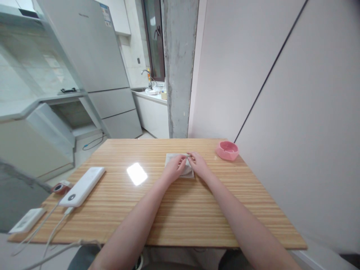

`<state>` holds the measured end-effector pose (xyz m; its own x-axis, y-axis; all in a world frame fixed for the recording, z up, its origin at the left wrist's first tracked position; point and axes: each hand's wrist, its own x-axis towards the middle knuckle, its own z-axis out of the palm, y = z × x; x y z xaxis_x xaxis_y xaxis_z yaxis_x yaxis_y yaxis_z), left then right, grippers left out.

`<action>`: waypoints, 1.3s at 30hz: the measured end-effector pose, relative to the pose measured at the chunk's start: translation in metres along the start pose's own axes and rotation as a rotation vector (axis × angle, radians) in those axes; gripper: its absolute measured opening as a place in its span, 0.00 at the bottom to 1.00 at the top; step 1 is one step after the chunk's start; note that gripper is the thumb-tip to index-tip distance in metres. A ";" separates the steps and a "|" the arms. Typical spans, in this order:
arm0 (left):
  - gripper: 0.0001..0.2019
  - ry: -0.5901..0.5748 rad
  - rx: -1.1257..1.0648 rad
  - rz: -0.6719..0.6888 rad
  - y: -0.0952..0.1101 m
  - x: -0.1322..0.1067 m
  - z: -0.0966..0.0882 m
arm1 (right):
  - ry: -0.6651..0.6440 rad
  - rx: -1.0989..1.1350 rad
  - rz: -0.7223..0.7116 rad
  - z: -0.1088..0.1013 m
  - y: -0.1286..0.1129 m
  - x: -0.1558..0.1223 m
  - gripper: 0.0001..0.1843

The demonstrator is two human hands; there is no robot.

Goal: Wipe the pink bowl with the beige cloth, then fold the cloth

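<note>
A flat, pale grey square piece [186, 173] lies on the wooden table in front of me; whether it is folded cloth or a thin pouch I cannot make out. My left hand [174, 167] rests over its middle, fingers bent and closed toward its upper edge. From the right, my right hand [197, 163] meets it with thumb and fingers pinched at the upper right corner. The fingertips of both hands come close together there. My fingers cover part of the piece.
A pink ashtray [227, 150] stands at the table's far right, near the wall. On the left lie a white power bank [83, 186] with cables, a brown roll-like object [59, 188] and a white box [27, 220]. Light glares on the wooden table [123, 221].
</note>
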<state>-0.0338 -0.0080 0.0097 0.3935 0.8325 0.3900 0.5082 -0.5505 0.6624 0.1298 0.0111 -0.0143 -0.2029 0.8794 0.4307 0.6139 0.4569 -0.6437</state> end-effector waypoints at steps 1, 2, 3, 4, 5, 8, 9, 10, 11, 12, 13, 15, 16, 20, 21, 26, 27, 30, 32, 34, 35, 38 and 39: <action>0.11 0.032 0.084 -0.029 -0.001 0.001 -0.004 | -0.066 0.011 -0.073 0.002 -0.004 -0.001 0.18; 0.11 0.060 0.173 -0.065 -0.003 0.002 -0.009 | -0.138 0.003 -0.129 0.003 -0.009 -0.002 0.17; 0.11 0.079 0.255 -0.107 -0.006 0.003 -0.013 | -0.204 -0.025 -0.158 0.004 -0.014 -0.003 0.17; 0.11 0.088 0.320 -0.152 -0.010 0.004 -0.017 | -0.252 -0.074 -0.156 0.005 -0.019 -0.004 0.16; 0.11 0.088 0.364 -0.193 -0.013 0.005 -0.020 | -0.274 -0.142 -0.121 0.005 -0.024 -0.005 0.17; 0.12 0.008 0.396 -0.255 -0.024 0.006 -0.022 | -0.244 -0.399 0.089 0.001 -0.038 -0.010 0.26; 0.13 -0.031 0.385 -0.256 -0.027 0.006 -0.021 | -0.229 -0.486 0.155 -0.002 -0.040 -0.012 0.28; 0.14 -0.063 0.372 -0.252 -0.029 0.006 -0.019 | -0.218 -0.561 0.205 -0.006 -0.041 -0.015 0.30; 0.15 -0.086 0.360 -0.246 -0.030 0.005 -0.018 | -0.215 -0.620 0.232 -0.012 -0.040 -0.019 0.30; 0.15 -0.097 0.351 -0.239 -0.030 0.005 -0.016 | -0.218 -0.661 0.240 -0.019 -0.037 -0.023 0.30; 0.16 -0.099 0.346 -0.234 -0.031 0.005 -0.015 | -0.223 -0.687 0.234 -0.029 -0.032 -0.028 0.30; 0.16 -0.098 0.339 -0.232 -0.031 0.005 -0.012 | -0.246 -0.702 0.207 -0.054 -0.016 -0.040 0.28; 0.16 -0.097 0.337 -0.232 -0.031 0.005 -0.012 | -0.246 -0.701 0.234 -0.070 -0.005 -0.046 0.28; 0.16 -0.098 0.330 -0.234 -0.032 0.005 -0.010 | -0.198 -0.697 0.395 -0.134 0.046 -0.076 0.25; 0.16 -0.098 0.330 -0.234 -0.033 0.005 -0.010 | -0.185 -0.715 0.416 -0.147 0.056 -0.083 0.25; 0.15 -0.090 0.333 -0.246 -0.032 0.006 -0.009 | -0.214 -0.744 0.490 -0.169 0.065 -0.092 0.19; 0.15 -0.087 0.326 -0.240 -0.031 0.006 -0.008 | -0.219 -0.757 0.499 -0.163 0.057 -0.087 0.18; 0.11 -0.102 0.221 -0.179 -0.028 0.005 -0.005 | -0.103 -0.700 0.418 -0.128 0.018 -0.057 0.10; 0.08 -0.147 0.135 -0.122 -0.027 0.004 -0.001 | -0.084 -0.505 0.278 -0.091 -0.012 -0.034 0.10; 0.08 -0.195 0.102 -0.081 -0.028 0.003 0.003 | -0.104 -0.279 0.221 -0.050 -0.036 -0.016 0.17; 0.08 -0.211 0.101 -0.073 -0.029 0.002 0.005 | -0.112 -0.201 0.206 -0.031 -0.044 -0.009 0.20; 0.07 -0.213 0.101 -0.072 -0.031 0.002 0.008 | -0.130 -0.128 0.182 0.011 -0.052 -0.001 0.16; 0.08 -0.212 0.104 -0.072 -0.031 0.003 0.008 | -0.132 -0.134 0.187 0.019 -0.050 -0.002 0.16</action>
<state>-0.0423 0.0108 -0.0152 0.5000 0.8441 0.1937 0.6126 -0.5028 0.6099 0.0854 -0.0109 0.0051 -0.1691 0.9607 0.2199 0.7439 0.2708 -0.6109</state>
